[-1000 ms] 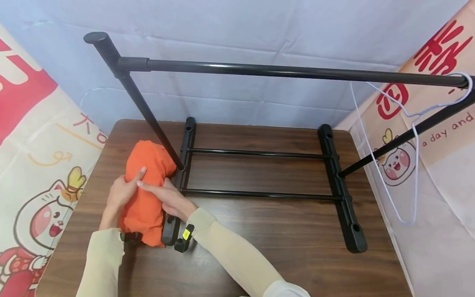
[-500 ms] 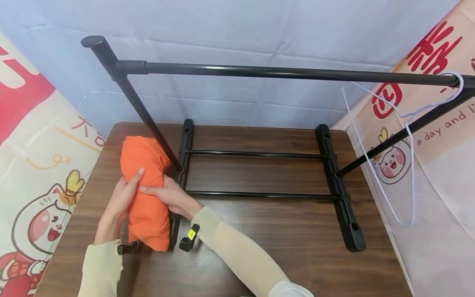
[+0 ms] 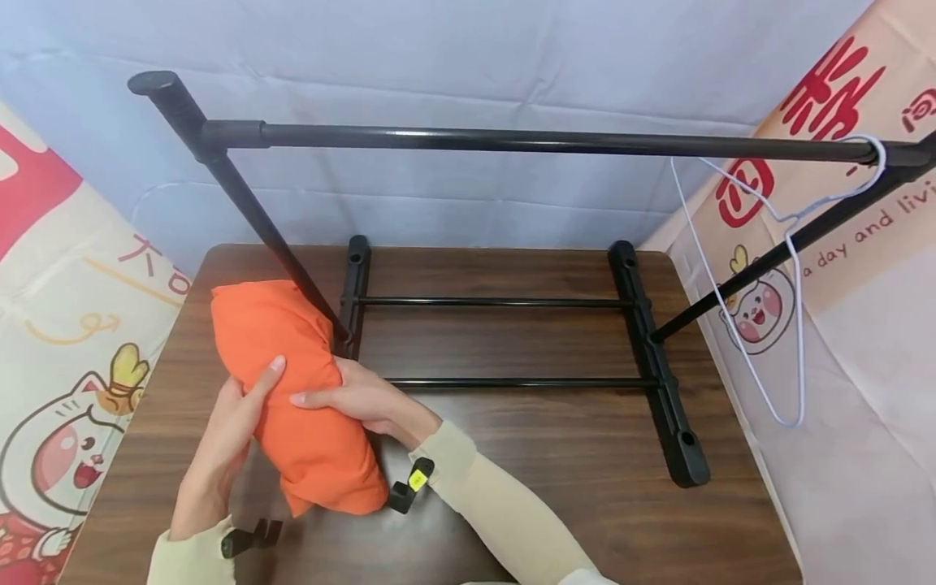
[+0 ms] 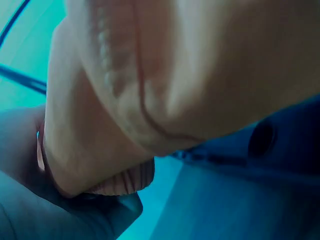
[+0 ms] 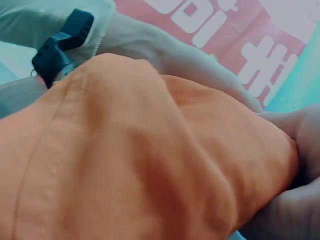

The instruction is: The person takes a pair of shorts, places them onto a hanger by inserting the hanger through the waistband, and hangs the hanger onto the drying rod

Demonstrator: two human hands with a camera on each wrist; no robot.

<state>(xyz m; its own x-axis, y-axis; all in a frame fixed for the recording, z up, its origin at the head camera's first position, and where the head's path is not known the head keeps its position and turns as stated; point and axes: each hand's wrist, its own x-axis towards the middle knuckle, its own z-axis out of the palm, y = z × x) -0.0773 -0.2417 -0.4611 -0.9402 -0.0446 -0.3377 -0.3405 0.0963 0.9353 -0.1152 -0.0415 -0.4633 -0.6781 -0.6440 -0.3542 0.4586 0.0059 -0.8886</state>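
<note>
Both hands hold a folded bundle of orange cloth (image 3: 285, 325), which looks like a garment. Its left side is in the grip of my left hand (image 3: 232, 418), thumb on top, other fingers hidden beneath. From the right, my right hand (image 3: 373, 398) grips the same bundle, its thumb pointing left across the top. The bundle lies at a slant over the left of the table, overlapping the rack's left foot in the head view. A stitched seam runs along the cloth (image 5: 115, 150) in the right wrist view, and folds of the cloth (image 4: 185, 65) fill much of the left wrist view.
A black clothes rack (image 3: 468, 140) stands on the brown wooden table (image 3: 512, 455), its bar crossing above. On the bar's right end hangs a white wire hanger (image 3: 793, 268). Printed cloth sheets (image 3: 66, 341) flank the table, with a pale sheet (image 3: 439, 65) behind.
The orange bundle has come toward the person and turned to a slant, its near end swinging right. Both hands keep hold of it and have moved nearer too. The head view has shifted slightly.
</note>
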